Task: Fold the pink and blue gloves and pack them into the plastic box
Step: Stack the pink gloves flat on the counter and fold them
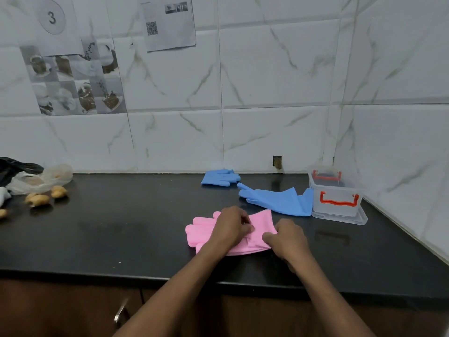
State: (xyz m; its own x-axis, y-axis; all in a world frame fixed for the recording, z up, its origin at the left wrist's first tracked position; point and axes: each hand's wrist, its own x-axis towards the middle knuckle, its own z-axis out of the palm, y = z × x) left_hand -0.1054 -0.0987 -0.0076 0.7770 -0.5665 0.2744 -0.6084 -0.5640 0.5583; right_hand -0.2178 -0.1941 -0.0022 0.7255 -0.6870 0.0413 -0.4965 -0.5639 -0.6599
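Nearest to the camera, two bare forearms reach over the front edge of the black bench (102, 239) to the pink gloves (261, 223), which lie flat on the bench with their fingers pointing left. The left hand (230, 227) rests on the middle of the pink gloves, with its fingers curled together and pinching a fold of the material. The right hand (288, 237) is at the cuff end of the pink gloves, fingers closed on the lower right edge of the pink material.

Behind the pink gloves and a little to the right lies one blue glove (279, 199), spread out, its cuff touching the plastic box (336, 198). The box is clear with red handles, stands open, to the right of the pink gloves near the tiled wall corner. Farther behind the pink gloves, against the wall, lies a second blue glove (220, 177). Far left of the pink gloves are pale plastic bags (46, 178) and some small yellowish pieces (38, 199).
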